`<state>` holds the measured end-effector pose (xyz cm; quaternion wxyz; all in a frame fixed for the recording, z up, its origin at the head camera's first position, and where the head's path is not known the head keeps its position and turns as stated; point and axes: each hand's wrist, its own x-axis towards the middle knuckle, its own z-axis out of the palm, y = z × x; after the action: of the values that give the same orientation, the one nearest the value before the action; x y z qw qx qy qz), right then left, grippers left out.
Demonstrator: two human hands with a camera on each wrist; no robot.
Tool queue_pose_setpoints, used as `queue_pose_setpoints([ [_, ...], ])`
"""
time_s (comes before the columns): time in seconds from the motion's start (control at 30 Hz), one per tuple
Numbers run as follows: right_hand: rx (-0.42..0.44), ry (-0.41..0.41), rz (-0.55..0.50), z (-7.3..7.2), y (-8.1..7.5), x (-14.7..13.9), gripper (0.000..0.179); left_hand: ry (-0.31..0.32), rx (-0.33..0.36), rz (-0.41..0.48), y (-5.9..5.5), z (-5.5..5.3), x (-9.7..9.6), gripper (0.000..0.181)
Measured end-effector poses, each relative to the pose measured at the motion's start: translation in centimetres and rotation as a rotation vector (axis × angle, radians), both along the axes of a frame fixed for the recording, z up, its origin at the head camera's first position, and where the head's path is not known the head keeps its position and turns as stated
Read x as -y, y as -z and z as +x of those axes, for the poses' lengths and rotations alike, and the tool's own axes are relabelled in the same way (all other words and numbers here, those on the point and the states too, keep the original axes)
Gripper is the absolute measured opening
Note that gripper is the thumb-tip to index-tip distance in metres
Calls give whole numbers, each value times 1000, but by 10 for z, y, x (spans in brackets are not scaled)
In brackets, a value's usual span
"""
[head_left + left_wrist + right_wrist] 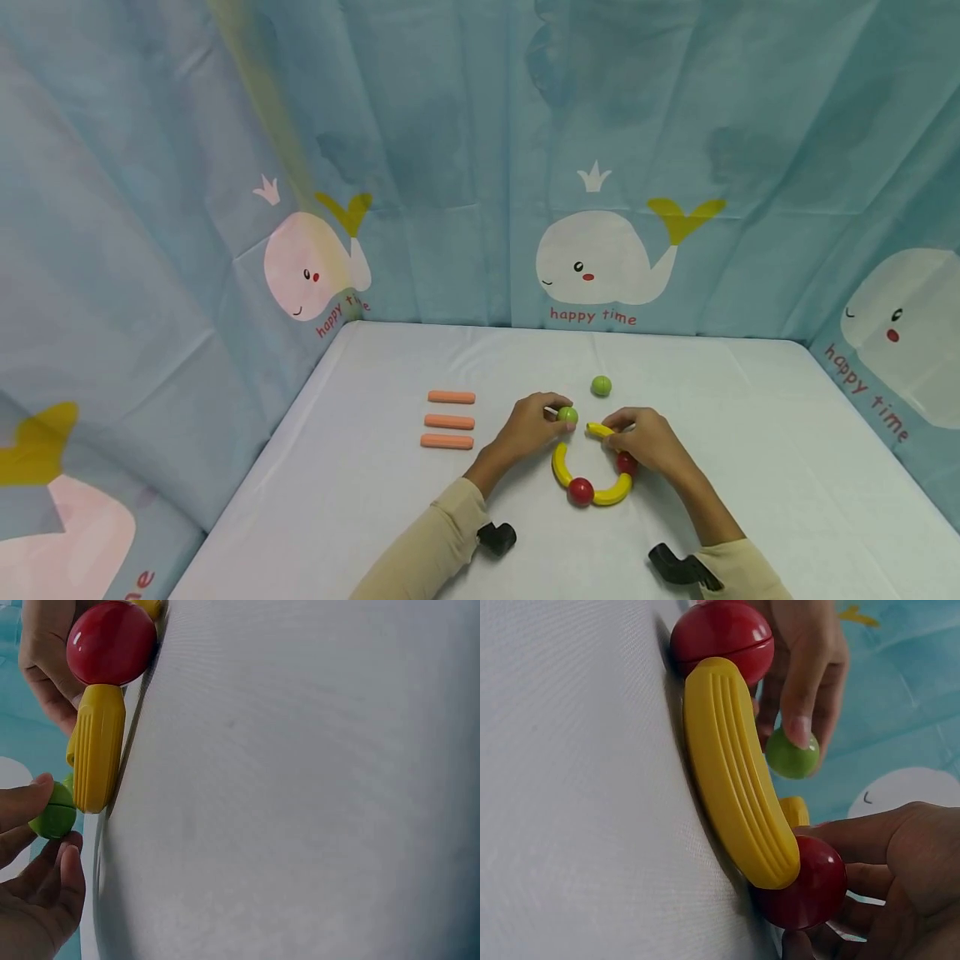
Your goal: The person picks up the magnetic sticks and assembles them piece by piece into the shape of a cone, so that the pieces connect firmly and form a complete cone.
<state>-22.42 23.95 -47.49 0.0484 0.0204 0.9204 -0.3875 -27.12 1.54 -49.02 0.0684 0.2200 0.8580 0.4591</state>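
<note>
Noted pinching green ball (567,415) in L grip (534,423) at gap of ring (612,493), prob. to align w/ L banana (559,467). Found pinching R banana (597,429) in R grip (651,437), prob. to steady it by red ball (627,463) (2nd green ball (602,386) beyond, on bench (360,500)). Saw sticks (449,422) rowed L, likely for reach.

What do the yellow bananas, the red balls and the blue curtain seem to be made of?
Bananas: probably hard plastic with a satin finish; crisp moulded ridges run lengthwise. Red balls: glossy, likely plastic, though lacquered wood is possible; they show bright highlights, and one has a seam. Curtain: thin cloth or plastic sheeting, fairly matt, judging by its creases.
</note>
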Motion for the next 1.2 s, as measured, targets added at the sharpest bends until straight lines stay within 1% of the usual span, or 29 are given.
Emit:
queue_pose_setpoints([
  [0.1,-8,-1,1,0,-1,0,21,-2,19,7,0,2,1,36],
  [0.27,-22,-6,-5,0,-1,1,22,13,28,-7,0,3,1,41],
  [0.43,-30,-9,-8,0,0,0,23,19,18,-39,-1,3,-1,37],
  [0.67,-35,-18,-8,0,1,-1,24,36,0,-89,-3,4,-3,37],
  [0.9,-54,-32,-8,-1,1,1,24,56,7,-86,-1,4,-3,38],
  [1.03,-51,-33,-12,-2,1,1,24,66,-7,-83,-1,4,-4,38],
  [1.2,-35,-23,-8,-1,5,-1,24,67,2,-102,-2,6,-6,39],
])
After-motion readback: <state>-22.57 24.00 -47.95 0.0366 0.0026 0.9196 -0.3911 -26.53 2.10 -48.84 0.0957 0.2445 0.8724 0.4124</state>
